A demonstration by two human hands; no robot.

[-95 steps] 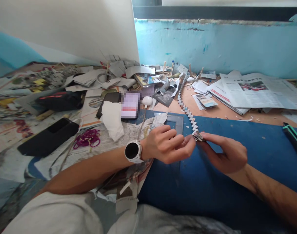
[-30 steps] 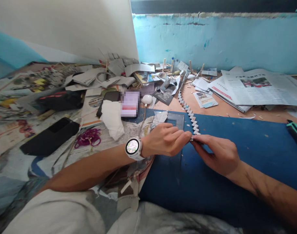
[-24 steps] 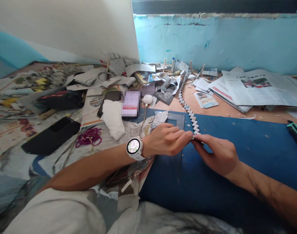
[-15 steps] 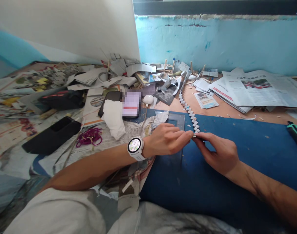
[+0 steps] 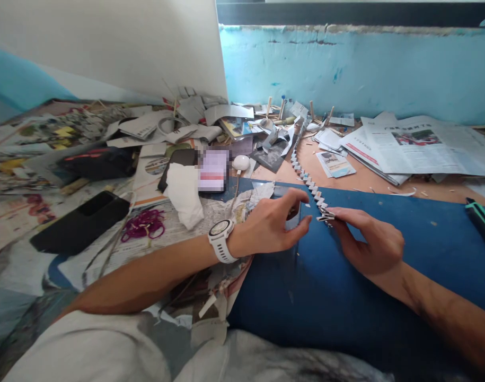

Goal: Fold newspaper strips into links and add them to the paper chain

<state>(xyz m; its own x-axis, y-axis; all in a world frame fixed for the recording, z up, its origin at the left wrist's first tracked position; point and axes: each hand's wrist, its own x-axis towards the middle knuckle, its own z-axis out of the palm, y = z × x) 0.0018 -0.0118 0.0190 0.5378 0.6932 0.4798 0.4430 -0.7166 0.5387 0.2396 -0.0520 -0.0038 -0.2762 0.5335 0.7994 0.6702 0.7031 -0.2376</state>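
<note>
A long zigzag chain of folded paper [image 5: 311, 185] runs from the back of the table down over the blue mat [image 5: 345, 318]. Thumb and index finger of my right hand [image 5: 365, 233] pinch its near end, where folded paper pieces stick out to the left. Just left of that end, my left hand [image 5: 276, 223] is held with thumb and index finger apart and nothing between them. Its wrist bears a white watch [image 5: 221, 233].
Left of the mat lie a phone [image 5: 213, 170], a crumpled white tissue [image 5: 184, 196], purple bands [image 5: 144, 225] and a black case [image 5: 81, 220]. Newspapers [image 5: 433, 143] cover the back right. A green and black cutter [image 5: 483, 220] rests at the right edge.
My left hand has let go of the chain's end, and its thumb and index finger have spread. My right hand has moved slightly to the right, still pinching the chain.
</note>
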